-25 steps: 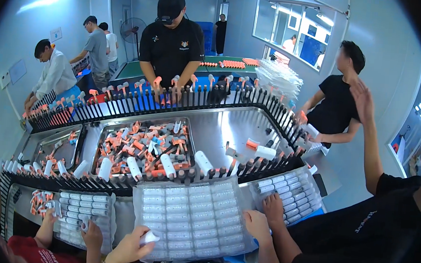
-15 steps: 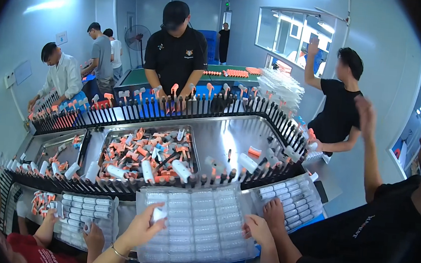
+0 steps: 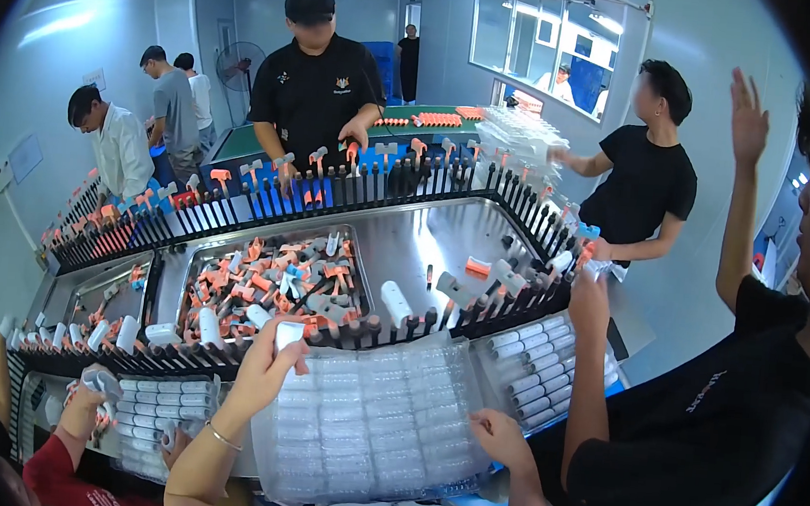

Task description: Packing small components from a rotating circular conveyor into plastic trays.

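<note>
A clear plastic blister tray (image 3: 368, 421) with rows of pockets lies before me, covered by a glossy see-through layer. My left hand (image 3: 267, 373), with a bracelet at the wrist, is raised over its far left corner. Its fingers are closed on a small white plastic piece (image 3: 290, 333), partly hidden by them. At the tray's right edge rests my right hand (image 3: 502, 439), fingers curled in; what they grip, if anything, is hidden. Just beyond the tray runs a rack of black pegs (image 3: 337, 331), some topped by white rounded shells (image 3: 395, 302).
A metal basin (image 3: 396, 243) behind the pegs holds a heap of orange, grey and white parts (image 3: 279, 276). Trays of white cylinders stand left (image 3: 160, 403) and right (image 3: 544, 364). Co-workers flank me; the right one's arm (image 3: 589, 363) reaches to the pegs. Stacked clear trays (image 3: 523, 143) stand farther back.
My left hand has moved up and away from me with the white piece; my right hand stays near the tray's edge. The right co-worker's hand has gone from their tray to the pegs.
</note>
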### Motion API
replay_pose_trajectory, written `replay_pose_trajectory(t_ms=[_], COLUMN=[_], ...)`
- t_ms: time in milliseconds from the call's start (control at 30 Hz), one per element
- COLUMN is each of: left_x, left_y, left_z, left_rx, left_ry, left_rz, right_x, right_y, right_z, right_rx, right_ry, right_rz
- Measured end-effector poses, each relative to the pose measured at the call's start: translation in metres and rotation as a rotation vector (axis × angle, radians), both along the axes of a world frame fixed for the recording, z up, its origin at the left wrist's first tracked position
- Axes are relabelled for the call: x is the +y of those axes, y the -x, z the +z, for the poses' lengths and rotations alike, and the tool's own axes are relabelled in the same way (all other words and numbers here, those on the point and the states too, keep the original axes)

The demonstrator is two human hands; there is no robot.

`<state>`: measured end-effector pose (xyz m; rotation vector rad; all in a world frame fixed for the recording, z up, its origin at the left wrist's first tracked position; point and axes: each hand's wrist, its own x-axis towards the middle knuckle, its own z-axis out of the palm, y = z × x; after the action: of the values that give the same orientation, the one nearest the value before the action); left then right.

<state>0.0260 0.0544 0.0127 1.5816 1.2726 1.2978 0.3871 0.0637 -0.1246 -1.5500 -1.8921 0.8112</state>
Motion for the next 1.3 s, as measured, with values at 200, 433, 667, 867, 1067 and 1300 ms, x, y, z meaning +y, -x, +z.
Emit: replay_pose_trajectory(t_ms=[200, 433, 667, 867, 1067, 1300], left_x=[0.059, 0.167, 0.204, 0.193, 0.176, 0.119], left_y=[-0.045, -0.117, -0.155, -0.134, -0.081, -0.008], left_z=[-0.008, -0.041, -0.048, -0.047, -0.039, 0.045], left_rx=[-0.047, 0.122, 0.354, 0.775, 1.202, 0.868], left_ry=[0.029, 0.163, 0.215, 0.242, 0.104, 0.078], left_rz=[-0.134, 0.028, 0.294, 0.126, -0.054, 0.017], right_x=[-0.004, -0.009, -0.021, -0.019, -0.018, -0.024], right_y=[0.002, 0.019, 0.016, 0.017, 0.033, 0.027], right_z=[-0.015, 0.008, 0.01, 0.011, 0.008, 0.032], right_rx=[-0.027, 0.15, 0.319, 0.589, 0.939, 0.935], right_ry=[0.001, 0.172, 0.258, 0.415, 0.486, 0.45], right_rz=[-0.01, -0.095, -0.089, -0.139, -0.179, -0.222])
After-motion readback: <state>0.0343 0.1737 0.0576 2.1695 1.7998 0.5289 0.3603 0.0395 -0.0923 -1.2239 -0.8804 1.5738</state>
